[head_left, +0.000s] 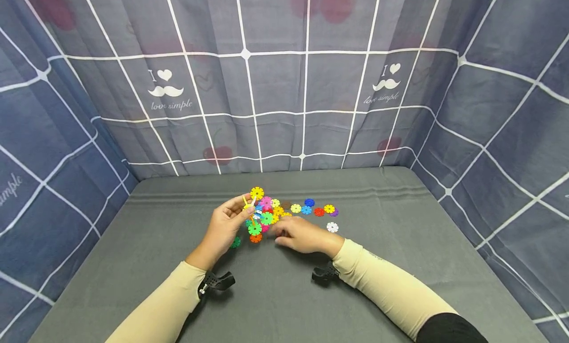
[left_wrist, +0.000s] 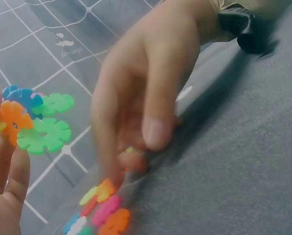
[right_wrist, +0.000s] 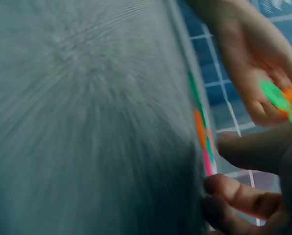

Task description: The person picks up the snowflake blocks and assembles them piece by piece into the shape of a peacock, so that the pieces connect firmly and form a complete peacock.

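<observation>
In the head view my left hand pinches a cluster of interlocking plastic discs with notched rims. The left wrist view shows this cluster up close: a blue disc, an orange disc and green discs slotted together at angles, raised above the table. My right hand is low over the loose discs, blurred, its fingers bent downward and thumb apart from them. Right at its fingertips in the left wrist view lie orange, yellow and pink discs. I see nothing held between its fingers.
Loose discs lie spread rightward on the grey cloth-covered table, among them a red disc, a blue disc and a white disc. A green disc lies by my left wrist. Checked curtains enclose the back and sides.
</observation>
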Motion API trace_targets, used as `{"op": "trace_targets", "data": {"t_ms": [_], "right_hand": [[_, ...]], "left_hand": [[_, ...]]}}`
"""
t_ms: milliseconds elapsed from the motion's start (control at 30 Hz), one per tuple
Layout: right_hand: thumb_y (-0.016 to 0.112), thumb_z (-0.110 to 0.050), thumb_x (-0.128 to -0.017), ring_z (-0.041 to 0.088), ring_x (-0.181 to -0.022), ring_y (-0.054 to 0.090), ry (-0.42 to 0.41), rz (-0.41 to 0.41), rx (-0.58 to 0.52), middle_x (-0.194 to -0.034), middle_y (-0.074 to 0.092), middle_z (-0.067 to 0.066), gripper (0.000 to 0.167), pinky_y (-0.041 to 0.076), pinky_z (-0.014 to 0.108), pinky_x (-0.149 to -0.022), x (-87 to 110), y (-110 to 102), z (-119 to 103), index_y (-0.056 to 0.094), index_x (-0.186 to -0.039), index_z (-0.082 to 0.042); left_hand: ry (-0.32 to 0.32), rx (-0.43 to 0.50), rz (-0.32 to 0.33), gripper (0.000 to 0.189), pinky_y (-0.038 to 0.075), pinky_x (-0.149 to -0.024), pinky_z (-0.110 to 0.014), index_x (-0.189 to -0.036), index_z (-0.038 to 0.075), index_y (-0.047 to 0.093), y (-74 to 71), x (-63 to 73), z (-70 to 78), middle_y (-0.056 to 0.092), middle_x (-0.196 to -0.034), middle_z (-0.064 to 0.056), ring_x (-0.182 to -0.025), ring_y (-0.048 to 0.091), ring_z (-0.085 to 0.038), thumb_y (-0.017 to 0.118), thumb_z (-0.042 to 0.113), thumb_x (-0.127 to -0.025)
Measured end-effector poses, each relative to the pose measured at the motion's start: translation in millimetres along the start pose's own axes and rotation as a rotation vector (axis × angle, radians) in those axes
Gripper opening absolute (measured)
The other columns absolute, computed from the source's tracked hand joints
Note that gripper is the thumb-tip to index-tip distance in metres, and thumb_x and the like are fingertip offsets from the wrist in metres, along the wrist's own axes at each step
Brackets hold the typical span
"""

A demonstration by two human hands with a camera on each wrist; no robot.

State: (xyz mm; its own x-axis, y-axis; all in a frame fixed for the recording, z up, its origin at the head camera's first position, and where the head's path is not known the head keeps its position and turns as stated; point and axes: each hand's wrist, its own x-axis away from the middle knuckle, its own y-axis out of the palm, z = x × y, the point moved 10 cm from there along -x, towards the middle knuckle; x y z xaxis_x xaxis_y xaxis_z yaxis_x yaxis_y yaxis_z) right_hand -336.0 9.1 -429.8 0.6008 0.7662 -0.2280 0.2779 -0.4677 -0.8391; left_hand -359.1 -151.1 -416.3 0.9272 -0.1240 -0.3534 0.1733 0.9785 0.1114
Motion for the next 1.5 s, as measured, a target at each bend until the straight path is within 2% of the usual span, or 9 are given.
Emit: {"op": "trace_targets", "data": {"t_ms": [100, 233, 500, 600, 700, 833, 1033, 1133, 1500], "right_hand": [[0.069, -0.018, -0.105, 0.018, -0.103, 0.059, -0.032, -0.084, 0.118, -0.11, 0.064, 0.004, 0.015, 0.049, 0.033, -0.093, -14.3, 22, -11, 0.073, -0.115, -0.007], [0.074, -0.026, -0.103, 0.016, -0.105, 0.059, -0.006, -0.075, 0.16, -0.106, 0.069, -0.004, 0.014, 0.048, 0.031, -0.095, -31.0, 34, -10, 0.076, -0.108, -0.013], [0.091, -0.012, -0.086, 0.01, -0.08, 0.064, 0.101, -0.091, -0.238, -0.085, 0.068, -0.008, 0.022, 0.055, 0.027, -0.074, -22.3, 14, 28, 0.071, -0.096, -0.01], [0.086, -0.001, -0.087, 0.017, -0.072, 0.067, 0.169, 0.023, -0.378, -0.081, 0.07, -0.002, 0.018, 0.058, 0.032, -0.065, -10.6, -17, 51, 0.07, -0.095, -0.002], [0.081, 0.004, -0.091, 0.024, -0.074, 0.07, 0.205, 0.225, -0.486, -0.086, 0.074, 0.005, 0.012, 0.059, 0.032, -0.064, 2.3, -57, 61, 0.072, -0.1, 0.002], [0.077, 0.007, -0.093, 0.034, -0.082, 0.073, 0.092, 0.4, -0.607, -0.094, 0.076, 0.015, 0.012, 0.061, 0.033, -0.073, 11.0, -97, 36, 0.074, -0.104, 0.004], [0.078, 0.006, -0.093, 0.033, -0.085, 0.073, -0.132, 0.362, -0.587, -0.097, 0.075, 0.019, 0.013, 0.061, 0.039, -0.078, 0.9, -105, -21, 0.076, -0.105, 0.003], [0.077, 0.01, -0.091, 0.025, -0.083, 0.072, -0.134, 0.349, -0.536, -0.095, 0.075, 0.018, 0.014, 0.06, 0.036, -0.074, -2.4, -99, -27, 0.077, -0.103, 0.002], [0.077, 0.008, -0.092, 0.025, -0.08, 0.072, -0.134, 0.307, -0.508, -0.093, 0.076, 0.011, 0.013, 0.061, 0.036, -0.072, -5.4, -91, -27, 0.077, -0.103, 0.001]], "left_hand": [[0.0, 0.008, -0.002, 0.047, 0.057, -0.089, -0.026, -0.141, -0.014, 0.054, 1.2, -0.9, -1.6, 0.072, -0.119, -0.015, -0.107, 0.069, -0.017, 0.072, -0.004, -0.098], [0.019, 0.019, 0.041, 0.043, 0.057, -0.084, -0.025, -0.134, -0.013, 0.057, -1.4, -0.3, -1.0, 0.074, -0.114, -0.013, -0.099, 0.068, -0.017, 0.076, -0.002, -0.096], [0.024, 0.071, 0.117, 0.037, 0.058, -0.086, -0.028, -0.131, -0.015, 0.061, -10.0, 0.9, -5.7, 0.074, -0.118, -0.01, -0.102, 0.071, -0.015, 0.072, -0.007, -0.097], [0.007, 0.015, 0.072, 0.037, 0.058, -0.083, -0.025, -0.13, -0.012, 0.064, -4.6, 3.1, -7.5, 0.074, -0.118, -0.011, -0.1, 0.07, -0.015, 0.075, -0.004, -0.096], [-0.014, -0.07, -0.011, 0.036, 0.057, -0.08, -0.024, -0.128, -0.01, 0.068, 6.0, 7.8, -7.9, 0.074, -0.114, -0.013, -0.097, 0.069, -0.016, 0.079, -0.002, -0.094], [-0.014, -0.178, -0.122, 0.033, 0.057, -0.076, -0.025, -0.121, -0.005, 0.073, 21.9, 13.3, -3.2, 0.075, -0.106, -0.013, -0.089, 0.069, -0.019, 0.083, 0.0, -0.09], [0.061, -0.266, -0.249, 0.025, 0.058, -0.076, -0.028, -0.113, 0.002, 0.078, 42.3, 18.0, 7.3, 0.075, -0.107, -0.009, -0.09, 0.069, -0.023, 0.085, 0.002, -0.089], [0.087, -0.267, -0.27, 0.023, 0.058, -0.076, -0.028, -0.112, 0.001, 0.078, 46.1, 20.8, 8.8, 0.074, -0.107, -0.009, -0.09, 0.068, -0.024, 0.084, 0.001, -0.09], [0.093, -0.287, -0.275, 0.027, 0.06, -0.077, -0.03, -0.115, 0.001, 0.079, 44.7, 24.1, 10.8, 0.074, -0.107, -0.007, -0.089, 0.069, -0.026, 0.085, 0.001, -0.089]]}}
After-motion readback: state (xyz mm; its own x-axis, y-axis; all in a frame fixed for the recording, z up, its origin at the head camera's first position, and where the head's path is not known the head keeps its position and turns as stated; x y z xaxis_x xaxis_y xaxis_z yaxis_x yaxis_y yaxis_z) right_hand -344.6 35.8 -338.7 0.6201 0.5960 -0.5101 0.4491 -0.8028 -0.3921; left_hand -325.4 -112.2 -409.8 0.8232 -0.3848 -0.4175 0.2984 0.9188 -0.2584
